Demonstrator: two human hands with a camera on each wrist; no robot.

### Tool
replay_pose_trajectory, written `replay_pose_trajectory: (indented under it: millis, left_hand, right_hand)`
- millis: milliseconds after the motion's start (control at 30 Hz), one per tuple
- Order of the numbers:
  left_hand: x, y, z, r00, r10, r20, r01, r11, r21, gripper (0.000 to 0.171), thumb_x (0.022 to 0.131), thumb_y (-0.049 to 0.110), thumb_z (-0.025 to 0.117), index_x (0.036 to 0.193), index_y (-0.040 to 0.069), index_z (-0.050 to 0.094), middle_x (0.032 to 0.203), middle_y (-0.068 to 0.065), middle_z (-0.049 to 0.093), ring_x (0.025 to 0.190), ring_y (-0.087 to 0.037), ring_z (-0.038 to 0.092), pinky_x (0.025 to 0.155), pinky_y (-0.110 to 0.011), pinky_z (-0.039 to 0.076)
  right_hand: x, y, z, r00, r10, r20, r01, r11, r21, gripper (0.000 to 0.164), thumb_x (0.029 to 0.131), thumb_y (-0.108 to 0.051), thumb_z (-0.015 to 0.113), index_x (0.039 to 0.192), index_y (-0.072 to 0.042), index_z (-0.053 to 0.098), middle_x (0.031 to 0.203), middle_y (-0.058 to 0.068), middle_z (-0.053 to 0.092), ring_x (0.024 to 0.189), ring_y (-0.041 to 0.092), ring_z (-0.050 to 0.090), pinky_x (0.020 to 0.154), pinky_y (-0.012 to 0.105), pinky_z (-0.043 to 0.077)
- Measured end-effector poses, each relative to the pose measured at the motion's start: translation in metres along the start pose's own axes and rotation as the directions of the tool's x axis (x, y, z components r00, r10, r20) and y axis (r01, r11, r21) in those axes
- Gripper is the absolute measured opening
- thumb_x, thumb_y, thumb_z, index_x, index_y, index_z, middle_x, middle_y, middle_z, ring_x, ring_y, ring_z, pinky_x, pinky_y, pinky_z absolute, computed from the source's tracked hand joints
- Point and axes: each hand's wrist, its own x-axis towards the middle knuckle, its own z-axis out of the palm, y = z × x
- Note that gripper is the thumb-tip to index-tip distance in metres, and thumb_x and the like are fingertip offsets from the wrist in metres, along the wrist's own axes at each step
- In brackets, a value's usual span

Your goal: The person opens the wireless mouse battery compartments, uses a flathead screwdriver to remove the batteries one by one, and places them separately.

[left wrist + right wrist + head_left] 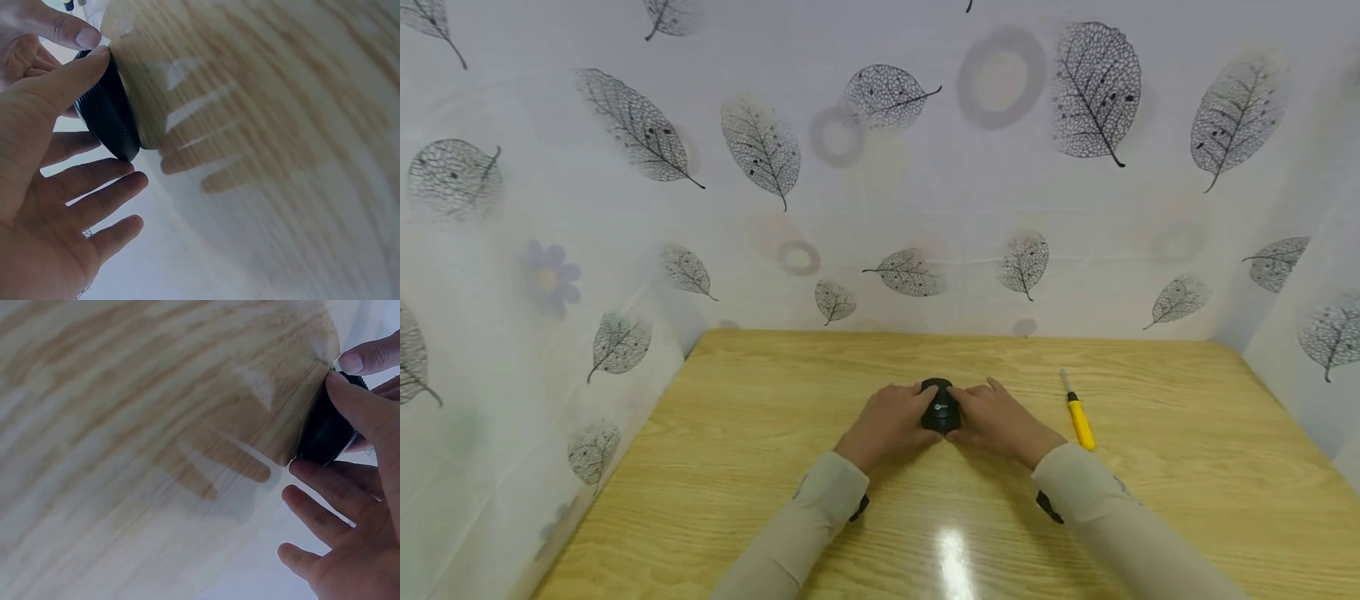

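Observation:
A black computer mouse [941, 408] with a small light logo is at the middle of the table, between both hands. My left hand [889, 421] grips its left side, and my right hand [996, 423] grips the right side. In the left wrist view the left thumb presses on one edge of the mouse [111, 112], with fingertips at the opposite edge and the lower fingers spread. The right wrist view has the right thumb and fingers holding the mouse [328, 428] in the same way, its edge close over the tabletop. Both thumb tips nearly meet.
To the right of the hands lies a screwdriver [1081, 423] with a yellow handle, its shaft pointing away. The wooden table [760, 500] ends at a leaf-patterned curtain [940, 192] behind, with more of it on both sides.

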Motion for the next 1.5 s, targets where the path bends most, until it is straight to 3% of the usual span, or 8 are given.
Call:
replay_pose_trajectory:
  millis: [500,800,1100,1300,1500]
  left_hand:
    - [-0.002,-0.001,-0.005,0.999,0.039,0.018,-0.04,0.997,0.064,0.069,0.094,0.051,0.069,0.146,0.008,0.053,0.13,-0.011,0.067,0.105,-0.025,0.069,0.096,-0.04,0.056]
    - [-0.004,0.001,-0.006,0.996,-0.005,0.094,0.002,0.999,0.035,0.076,0.095,0.052,0.068,0.152,0.007,0.047,0.141,-0.013,0.059,0.119,-0.027,0.063,0.11,-0.044,0.047]
    - [-0.009,-0.001,-0.005,0.999,0.044,0.03,-0.045,0.998,0.043,0.068,0.097,0.047,0.066,0.149,0.006,0.049,0.135,-0.013,0.064,0.113,-0.027,0.066,0.104,-0.04,0.052]
    - [-0.01,-0.003,-0.006,0.998,0.067,0.018,-0.067,0.998,0.009,0.067,0.097,0.045,0.067,0.149,0.007,0.05,0.133,-0.011,0.065,0.111,-0.025,0.067,0.102,-0.04,0.053]
    - [-0.011,-0.004,-0.006,0.997,0.06,0.043,-0.059,0.998,-0.023,0.066,0.098,0.045,0.066,0.15,0.008,0.048,0.135,-0.01,0.064,0.112,-0.025,0.067,0.103,-0.041,0.052]
  right_hand:
    - [0.0,0.001,0.001,1.0,-0.024,-0.02,0.025,1.0,0.02,0.069,0.085,-0.031,0.085,0.138,0.004,0.058,0.112,0.015,0.072,0.107,0.031,0.066,0.111,0.064,0.038]
    - [-0.002,0.002,0.003,0.999,-0.039,-0.032,0.039,0.999,0.008,0.068,0.087,-0.035,0.082,0.137,0.004,0.06,0.11,0.015,0.073,0.106,0.031,0.067,0.112,0.065,0.037]
    - [-0.006,0.0,0.003,0.996,-0.045,-0.071,0.047,0.999,0.026,0.067,0.085,-0.033,0.083,0.137,0.003,0.06,0.107,0.013,0.073,0.1,0.029,0.067,0.105,0.055,0.048]
    - [-0.007,0.0,0.005,0.995,-0.016,-0.098,0.02,0.999,0.038,0.062,0.085,-0.025,0.085,0.137,0.0,0.061,0.116,0.017,0.069,0.106,0.032,0.067,0.094,0.048,0.057]
    - [-0.007,0.0,0.005,0.992,-0.041,-0.121,0.047,0.998,0.047,0.06,0.086,-0.023,0.084,0.137,-0.002,0.062,0.131,0.019,0.064,0.117,0.035,0.063,0.099,0.05,0.055]
